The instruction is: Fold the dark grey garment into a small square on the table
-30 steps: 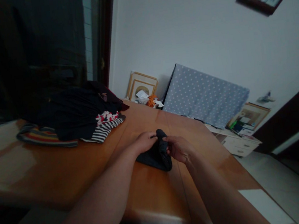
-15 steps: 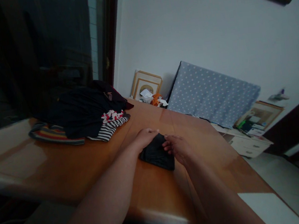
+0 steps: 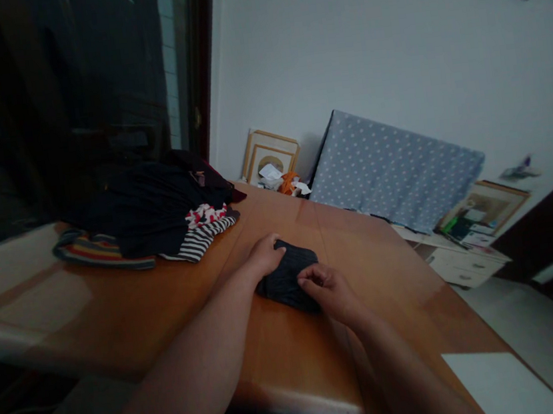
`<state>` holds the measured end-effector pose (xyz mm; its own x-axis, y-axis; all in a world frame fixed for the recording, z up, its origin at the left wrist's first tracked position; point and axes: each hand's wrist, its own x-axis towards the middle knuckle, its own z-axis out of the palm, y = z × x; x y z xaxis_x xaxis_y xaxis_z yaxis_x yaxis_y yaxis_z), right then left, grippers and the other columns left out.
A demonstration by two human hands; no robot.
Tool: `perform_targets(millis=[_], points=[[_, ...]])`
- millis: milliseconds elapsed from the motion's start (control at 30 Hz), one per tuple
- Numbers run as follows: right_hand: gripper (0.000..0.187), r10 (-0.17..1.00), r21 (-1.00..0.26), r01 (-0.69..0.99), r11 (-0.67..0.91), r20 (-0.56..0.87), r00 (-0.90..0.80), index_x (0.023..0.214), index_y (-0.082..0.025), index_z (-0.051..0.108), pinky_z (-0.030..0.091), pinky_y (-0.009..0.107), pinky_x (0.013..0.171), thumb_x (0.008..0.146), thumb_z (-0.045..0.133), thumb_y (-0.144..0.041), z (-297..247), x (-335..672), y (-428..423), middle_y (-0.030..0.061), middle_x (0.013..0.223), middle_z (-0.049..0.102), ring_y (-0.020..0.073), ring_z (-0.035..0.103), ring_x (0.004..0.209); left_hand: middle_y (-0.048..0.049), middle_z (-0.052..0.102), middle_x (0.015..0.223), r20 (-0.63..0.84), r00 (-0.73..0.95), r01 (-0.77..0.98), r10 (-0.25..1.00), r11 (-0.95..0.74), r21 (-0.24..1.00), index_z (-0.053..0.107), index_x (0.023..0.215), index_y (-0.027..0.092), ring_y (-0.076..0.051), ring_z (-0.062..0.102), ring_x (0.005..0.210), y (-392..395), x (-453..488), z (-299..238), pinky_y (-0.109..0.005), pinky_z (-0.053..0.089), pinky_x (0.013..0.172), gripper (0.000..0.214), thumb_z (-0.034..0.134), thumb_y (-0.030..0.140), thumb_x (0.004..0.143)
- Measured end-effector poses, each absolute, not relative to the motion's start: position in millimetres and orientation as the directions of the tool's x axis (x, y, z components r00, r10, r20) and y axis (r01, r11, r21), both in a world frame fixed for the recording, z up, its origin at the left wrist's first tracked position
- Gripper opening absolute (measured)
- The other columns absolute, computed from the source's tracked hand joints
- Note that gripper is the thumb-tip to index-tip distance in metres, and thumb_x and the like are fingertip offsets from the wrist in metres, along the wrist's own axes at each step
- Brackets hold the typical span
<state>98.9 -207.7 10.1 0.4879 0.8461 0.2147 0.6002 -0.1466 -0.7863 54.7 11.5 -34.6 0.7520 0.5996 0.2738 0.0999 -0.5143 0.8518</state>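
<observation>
A small dark, folded piece of cloth (image 3: 289,274) lies on the wooden table in front of me, with fine wrinkles across its top. On its left edge, my left hand (image 3: 265,255) is closed, the thumb over the cloth and the other fingers partly hidden. At its right side, my right hand (image 3: 327,288) is curled in a pinch, thumb and forefinger together against the fabric. What exactly lies between those fingertips is hard to see. The kind of garment does not show.
A heap of clothes (image 3: 150,209), dark with striped pieces below, lies at the table's (image 3: 208,309) left. A white sheet (image 3: 499,378) is at the right corner. Beyond stand a polka-dot cloth-covered panel (image 3: 392,166), picture frames (image 3: 269,151) and a drawer cabinet (image 3: 468,264).
The cloth's far edge has spread from a peak into a broader, squarer shape. My right hand has come slightly nearer to me, its fingers now curled together. My left hand stays at the left edge.
</observation>
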Motion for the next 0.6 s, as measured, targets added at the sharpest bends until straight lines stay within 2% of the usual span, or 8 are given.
perform_targets(millis=[133,300,433,500,600], points=[[0.013,0.934,-0.644,0.756,-0.12,0.184,0.305,0.094,-0.023,0.072,0.046,0.031,0.082,0.088,0.062,-0.025,16.1,92.4,-217.1,0.0024,0.09,0.067,0.0164,0.062,0.087,-0.0104,0.072,0.121,0.243,0.754,0.114,0.61,-0.486,0.866,0.063,0.127,0.017,-0.022,0.067,0.107,13.0,56.4,-38.6,-0.03,0.05,0.093,0.039,0.063,0.021,0.088],[0.023,0.925,-0.565,0.8,-0.2,0.16,0.344,0.107,-0.022,0.065,0.046,0.03,0.077,0.084,0.065,-0.023,25.7,83.8,-225.4,0.0025,0.098,0.067,0.0174,0.061,0.088,-0.0092,0.073,0.116,0.232,0.755,0.105,0.614,-0.461,0.881,0.065,0.123,0.018,-0.021,0.068,0.104,14.6,56.7,-39.4,-0.029,0.052,0.09,0.036,0.064,0.025,0.089],[0.02,0.929,-0.443,0.871,-0.212,0.184,0.32,0.102,-0.021,0.067,0.045,0.032,0.08,0.082,0.065,-0.02,27.6,81.4,-222.6,0.0043,0.1,0.067,0.0191,0.06,0.091,-0.0092,0.073,0.116,0.222,0.766,0.07,0.603,-0.422,0.904,0.065,0.12,0.018,-0.021,0.069,0.1,15.5,57.4,-40.4,-0.029,0.054,0.084,0.034,0.063,0.026,0.088],[0.015,0.923,-0.459,0.863,-0.212,0.196,0.331,0.097,-0.021,0.067,0.044,0.031,0.079,0.084,0.061,-0.017,25.8,83.0,-219.5,0.004,0.096,0.067,0.0183,0.06,0.089,-0.0094,0.073,0.118,0.204,0.764,0.07,0.612,-0.393,0.917,0.065,0.121,0.018,-0.021,0.069,0.102,15.4,58.1,-40.7,-0.028,0.053,0.085,0.036,0.065,0.025,0.086],[0.013,0.9,-0.564,0.801,-0.199,0.219,0.378,0.096,-0.021,0.067,0.044,0.03,0.076,0.086,0.059,-0.017,21.7,87.1,-216.6,0.0023,0.092,0.067,0.0166,0.06,0.085,-0.0095,0.073,0.12,0.193,0.767,0.078,0.612,-0.386,0.919,0.064,0.122,0.018,-0.021,0.068,0.105,15.2,58.6,-40.8,-0.028,0.052,0.089,0.037,0.065,0.022,0.085]])
